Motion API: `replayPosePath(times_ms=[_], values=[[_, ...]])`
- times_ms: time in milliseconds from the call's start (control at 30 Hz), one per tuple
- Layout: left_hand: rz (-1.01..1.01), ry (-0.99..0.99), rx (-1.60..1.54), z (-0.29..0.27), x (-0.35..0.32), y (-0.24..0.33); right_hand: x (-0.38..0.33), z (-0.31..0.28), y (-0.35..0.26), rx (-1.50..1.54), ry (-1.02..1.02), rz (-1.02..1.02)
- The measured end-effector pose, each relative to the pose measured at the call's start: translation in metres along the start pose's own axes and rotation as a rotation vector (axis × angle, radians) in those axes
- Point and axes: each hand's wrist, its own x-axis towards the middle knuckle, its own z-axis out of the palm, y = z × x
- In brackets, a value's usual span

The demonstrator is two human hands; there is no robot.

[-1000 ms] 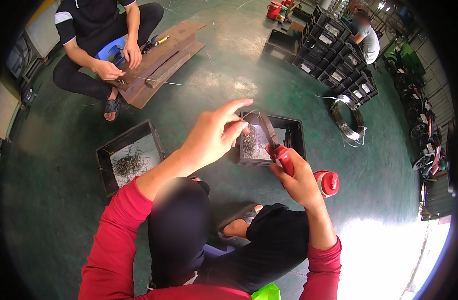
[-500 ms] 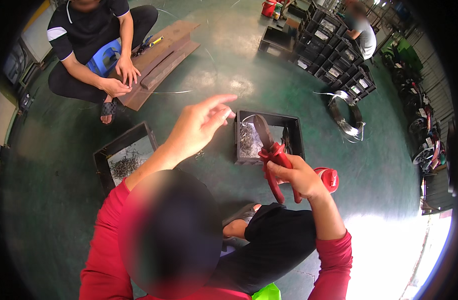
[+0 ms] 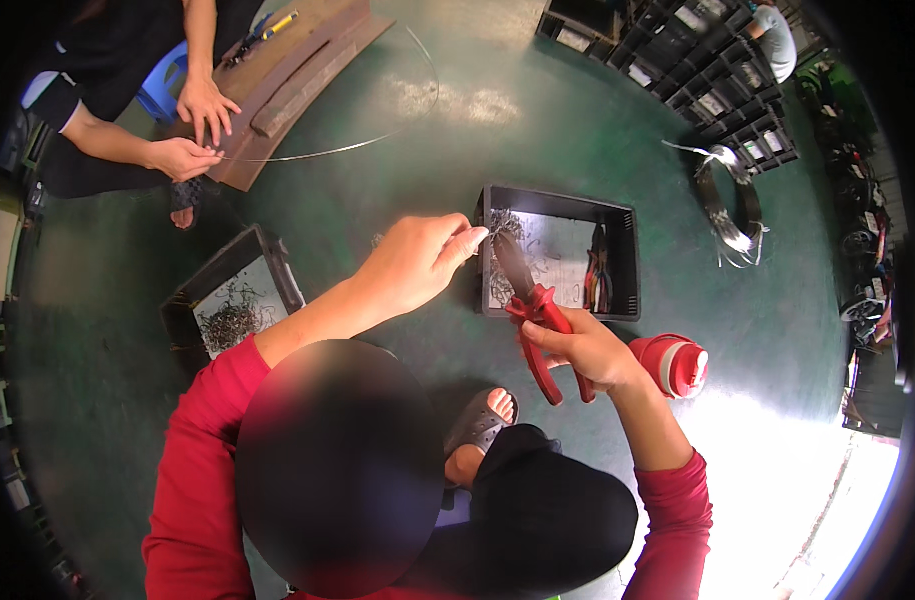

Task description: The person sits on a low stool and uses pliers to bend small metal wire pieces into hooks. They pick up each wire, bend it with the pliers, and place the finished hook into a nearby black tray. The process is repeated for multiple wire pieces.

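Observation:
My right hand (image 3: 590, 350) is wrapped round the red handles of a pair of pliers (image 3: 540, 303), whose dark jaws point away from me. Just left of the jaw tips, my left hand (image 3: 418, 262) has its thumb and forefinger pinched together. Whatever sits in that pinch is too small to make out. Both hands hover at the near left side of a black crate (image 3: 633, 303). Inside it lie small bent wire pieces (image 3: 508, 222) and, at its right, more hand tools (image 3: 598, 270).
Another black crate (image 3: 283, 262) with wire pieces (image 3: 233, 318) stands left. A red container (image 3: 673, 365) is beside my right hand. Far left, a co-worker's hands (image 3: 193, 158) hold a long wire (image 3: 328, 150) by a brown metal piece (image 3: 313, 75). Right are a wire coil (image 3: 723, 205) and stacked crates (image 3: 698, 75).
My left fingers, partly spread before, have closed to a pinch close to the jaws. The head view has shifted, showing more of the near crate. The co-worker's wire now shows at greater length.

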Motion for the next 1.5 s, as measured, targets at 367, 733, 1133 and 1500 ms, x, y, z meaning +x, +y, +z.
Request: replayPosePath(times_ms=[367,733,1133,1500], values=[[-0.350,-0.165,-0.314,0.034,0.019,-0.086,0.081,-0.001,0.032,-0.248,0.196,-0.050],[-0.503,-0.167,-0.455,0.046,0.012,-0.103,0.101,0.011,0.047,-0.324,0.257,-0.077],[-0.627,-0.214,-1.022,0.051,0.008,-0.108,0.103,0.017,0.052,-0.502,0.453,-0.279],[-0.629,-0.245,-1.202,0.051,0.002,-0.106,0.118,0.013,0.073,-0.789,0.639,-0.440]])
